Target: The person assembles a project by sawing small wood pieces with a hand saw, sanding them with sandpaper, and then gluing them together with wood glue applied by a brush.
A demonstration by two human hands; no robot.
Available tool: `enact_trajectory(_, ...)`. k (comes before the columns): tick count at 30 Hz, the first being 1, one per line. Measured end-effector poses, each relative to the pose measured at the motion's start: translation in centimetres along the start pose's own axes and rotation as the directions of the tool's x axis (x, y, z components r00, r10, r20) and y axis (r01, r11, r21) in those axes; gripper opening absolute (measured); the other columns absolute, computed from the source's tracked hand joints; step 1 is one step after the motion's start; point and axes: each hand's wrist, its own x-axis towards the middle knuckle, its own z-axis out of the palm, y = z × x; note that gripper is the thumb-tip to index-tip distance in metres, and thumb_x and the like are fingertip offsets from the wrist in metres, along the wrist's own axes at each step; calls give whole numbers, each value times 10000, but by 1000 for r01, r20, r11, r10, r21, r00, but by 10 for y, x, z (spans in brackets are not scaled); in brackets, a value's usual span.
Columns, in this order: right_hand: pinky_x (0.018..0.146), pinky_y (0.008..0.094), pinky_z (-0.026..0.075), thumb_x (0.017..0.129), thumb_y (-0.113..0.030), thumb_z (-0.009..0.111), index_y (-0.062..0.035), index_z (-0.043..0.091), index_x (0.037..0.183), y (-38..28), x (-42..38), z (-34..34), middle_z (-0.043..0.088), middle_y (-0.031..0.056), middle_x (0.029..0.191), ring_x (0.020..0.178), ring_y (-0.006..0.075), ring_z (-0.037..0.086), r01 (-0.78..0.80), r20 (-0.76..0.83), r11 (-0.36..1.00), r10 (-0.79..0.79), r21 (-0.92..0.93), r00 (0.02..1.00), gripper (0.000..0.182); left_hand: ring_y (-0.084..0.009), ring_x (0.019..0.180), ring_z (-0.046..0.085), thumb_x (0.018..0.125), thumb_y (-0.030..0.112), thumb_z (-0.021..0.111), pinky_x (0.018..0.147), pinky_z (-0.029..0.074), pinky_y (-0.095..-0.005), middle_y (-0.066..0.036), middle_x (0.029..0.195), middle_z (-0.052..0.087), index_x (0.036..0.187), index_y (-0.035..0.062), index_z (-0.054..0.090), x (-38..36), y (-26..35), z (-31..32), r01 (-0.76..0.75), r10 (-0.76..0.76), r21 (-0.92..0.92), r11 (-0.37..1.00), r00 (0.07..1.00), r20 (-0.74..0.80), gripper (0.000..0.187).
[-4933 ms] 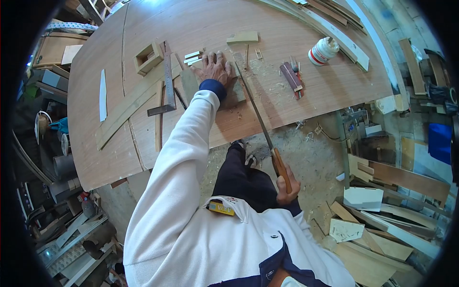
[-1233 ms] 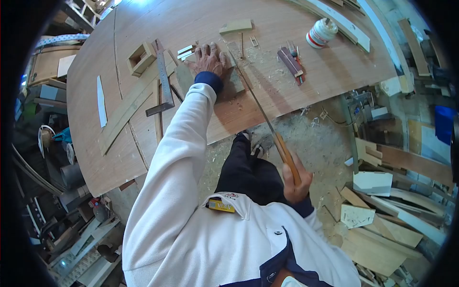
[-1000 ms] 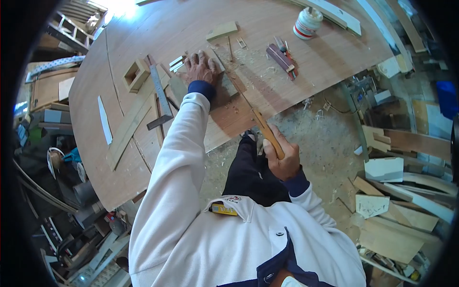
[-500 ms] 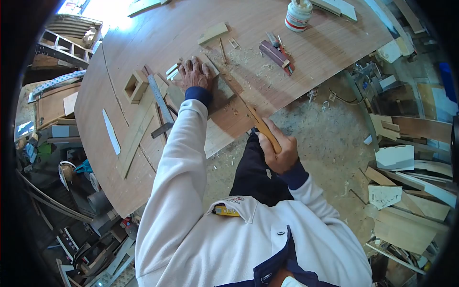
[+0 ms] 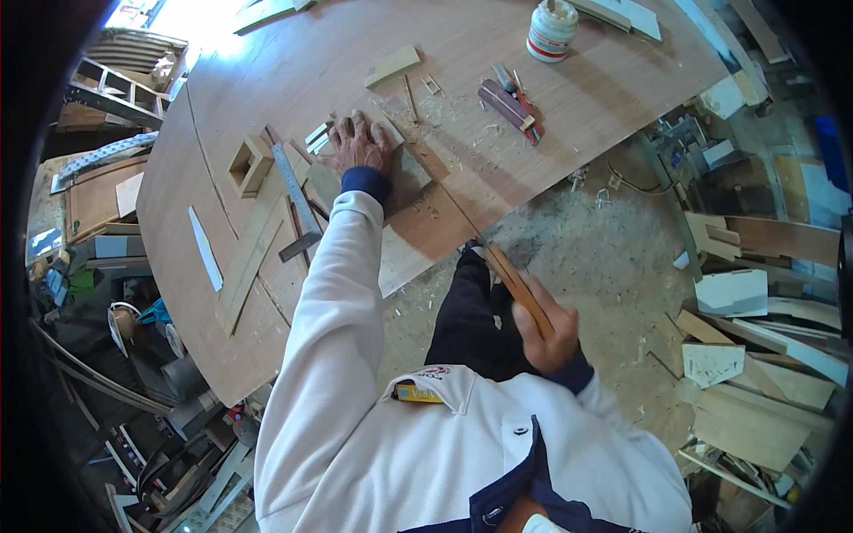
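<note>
My right hand point(image 5: 548, 338) is wrapped around the wooden handle of a hand saw point(image 5: 511, 277), over the floor just off the table's near edge. The saw's thin blade is seen almost edge-on and runs up along the side of a wooden board point(image 5: 410, 175). My left hand point(image 5: 360, 145) lies flat with fingers spread, pressing on the board and the small strips beside it. Left of that hand are a metal try square point(image 5: 296, 191) and a small open wooden box frame point(image 5: 250, 165). Sawdust and chips are scattered to the right of the board.
On the wooden table point(image 5: 293, 62) stands a white glue jar point(image 5: 552, 31) at the back right. Nearer are a dark wooden block point(image 5: 506, 104) with tools, a wood offcut point(image 5: 392, 67) and a long plank point(image 5: 251, 258). Scrap boards point(image 5: 755, 417) pile up on the right.
My right hand has drawn the saw back toward my body and to the right, away from the board. My left hand stays nearly in place.
</note>
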Motion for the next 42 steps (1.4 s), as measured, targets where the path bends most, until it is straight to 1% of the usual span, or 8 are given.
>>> enact_trajectory(12,648,375,553,883,-154,581,42,536,1250,3,-10,-8,666,232,1028,780,373,689,-62,34,998,62,7,998,418,-299,1364,295,904,348,494,998,180,-757,-75,1394,406,1313,170,502,-1,1,-3,-20,20,29,999,1000,-11,446)
enact_trajectory(13,750,319,531,886,-140,532,85,546,1230,1,-18,-13,682,223,1028,876,300,704,-200,66,980,200,-2,978,411,-299,1363,295,909,347,490,1000,177,-757,-73,1391,409,1306,161,516,-2,2,-5,-25,25,32,999,999,-24,439)
enact_trajectory(19,702,323,549,883,-159,564,78,554,1235,13,-17,-15,664,258,1036,836,327,707,-227,0,969,228,96,974,425,-306,1355,301,903,350,492,1014,165,-746,-80,1395,402,1345,154,471,-4,4,-9,-11,11,-21,1000,1000,-6,484)
enact_trajectory(26,734,342,553,863,-148,601,82,553,1223,28,18,1,663,262,1036,848,338,704,4,-103,1000,-6,-17,995,430,-294,1365,317,886,400,530,1031,50,-739,-104,1427,424,1378,170,453,2,-3,0,24,-28,-129,991,999,-31,549)
enact_trajectory(32,676,368,552,842,-181,655,4,555,1265,60,72,56,693,178,945,792,286,697,142,-99,932,-184,-334,978,472,-322,1284,387,794,385,671,1016,122,-730,-104,1292,516,1343,145,472,12,-5,-31,-8,-25,-218,976,988,-151,632)
enact_trajectory(34,618,364,539,841,-218,667,-34,539,1297,71,89,77,696,140,885,710,265,682,203,-51,854,-258,-479,965,509,-337,1179,485,774,372,694,1008,242,-656,-113,1201,557,1266,125,535,13,-4,-55,-61,60,-12,998,996,-63,573)
enact_trajectory(36,596,366,523,842,-241,666,-52,486,1348,81,104,95,675,109,825,681,253,661,248,-44,812,-318,-529,947,570,-342,1114,526,775,329,695,969,320,-589,-118,1149,574,1195,121,571,18,-12,-71,-135,135,-85,987,991,-5,485)
enact_trajectory(42,751,415,456,784,-218,663,-56,367,1428,96,124,126,553,115,969,922,287,551,248,136,754,-209,-608,968,727,-322,923,603,772,101,644,739,488,-413,-101,944,601,950,103,626,-3,-25,-100,-416,408,-259,872,909,-86,179)
